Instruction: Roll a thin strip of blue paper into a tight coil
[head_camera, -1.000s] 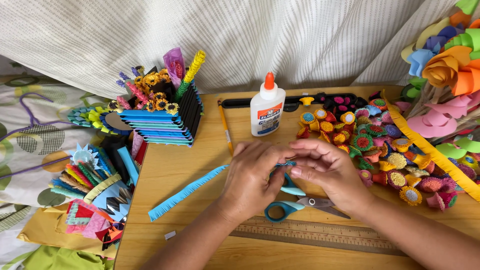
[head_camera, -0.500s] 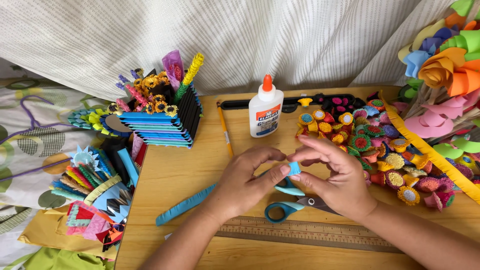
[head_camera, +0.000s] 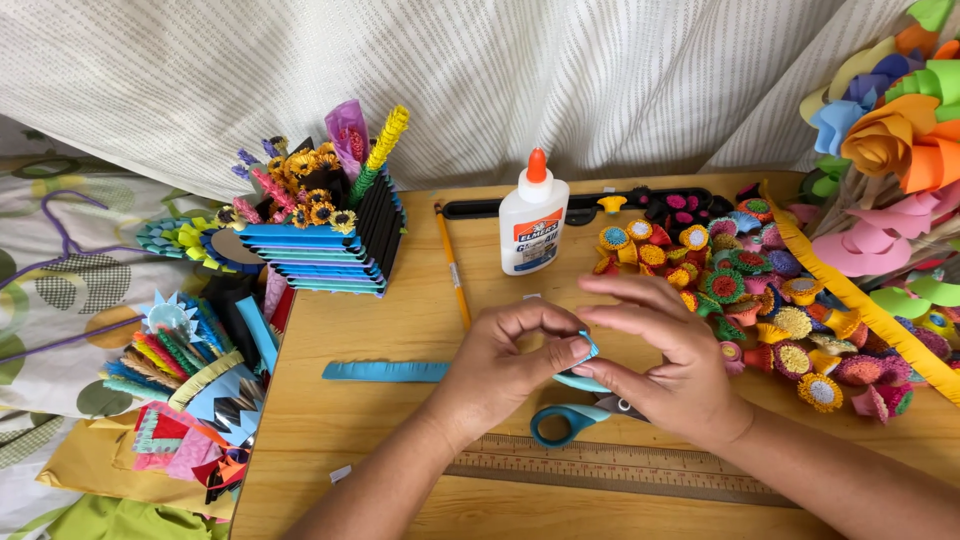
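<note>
My left hand (head_camera: 505, 365) and my right hand (head_camera: 655, 355) meet over the middle of a wooden table (head_camera: 350, 440). Both pinch the rolled end of a long blue fringed paper strip (head_camera: 385, 371), whose free tail lies flat on the table to the left. The small blue coil shows between my thumbs and fingertips. Blue-handled scissors (head_camera: 565, 418) lie just under my hands, partly hidden by them. A wooden ruler (head_camera: 620, 468) lies nearer the front edge.
A white glue bottle (head_camera: 532, 220) with an orange cap stands behind my hands, a pencil (head_camera: 452, 270) beside it. Several rolled paper flowers (head_camera: 760, 300) cover the right side. A blue paper box (head_camera: 330, 245) of paper flowers stands back left; more paper crafts (head_camera: 185, 390) lie left.
The strip's free tail has shortened and swung level as more of it is wound into the coil between my fingers. My hands stayed over the scissors.
</note>
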